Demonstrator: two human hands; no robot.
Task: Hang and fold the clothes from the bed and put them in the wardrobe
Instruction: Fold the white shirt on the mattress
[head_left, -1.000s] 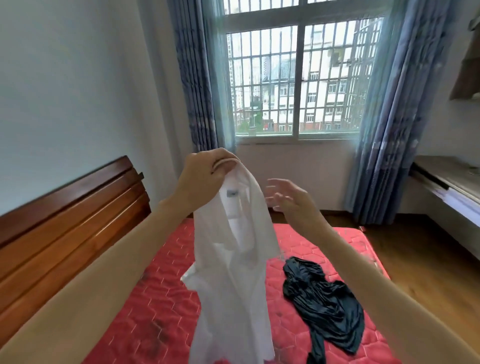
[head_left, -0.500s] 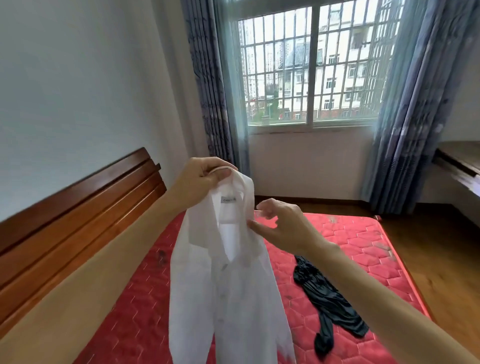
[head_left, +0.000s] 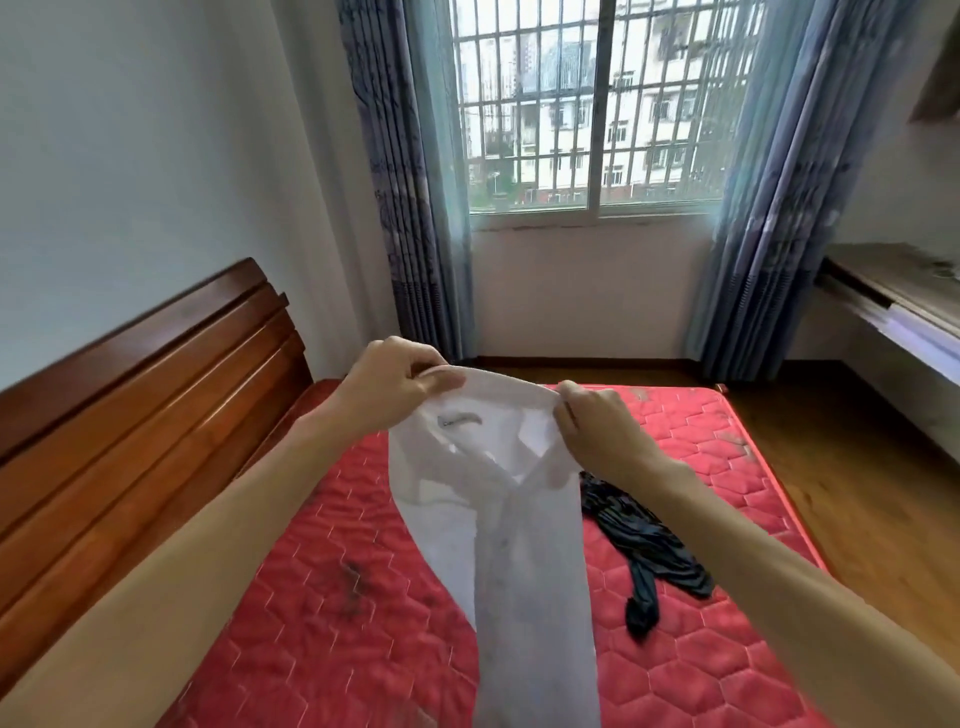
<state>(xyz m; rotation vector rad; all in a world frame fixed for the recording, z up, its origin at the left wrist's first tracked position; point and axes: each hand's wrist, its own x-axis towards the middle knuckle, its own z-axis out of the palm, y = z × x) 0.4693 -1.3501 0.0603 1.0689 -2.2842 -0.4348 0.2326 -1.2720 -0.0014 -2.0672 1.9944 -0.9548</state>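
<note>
A white collared shirt (head_left: 498, 525) hangs in the air above the red quilted mattress (head_left: 332, 623). My left hand (head_left: 389, 384) pinches the collar at its left end. My right hand (head_left: 597, 431) pinches the collar at its right end, so the collar is stretched between both hands with its label showing. The shirt's body drops down out of the frame's bottom edge. A dark crumpled garment (head_left: 644, 551) lies on the mattress to the right of the shirt, partly hidden behind my right forearm.
A wooden headboard (head_left: 130, 410) runs along the left wall. Blue curtains (head_left: 410, 182) frame a barred window (head_left: 587, 104) ahead. A wooden desk (head_left: 904, 291) stands at the right wall, with wood floor (head_left: 841, 467) between it and the bed.
My right hand has taken hold of the collar's right end, which it only reached toward before. Both hands have lowered and spread the collar wide. The view has tilted down.
</note>
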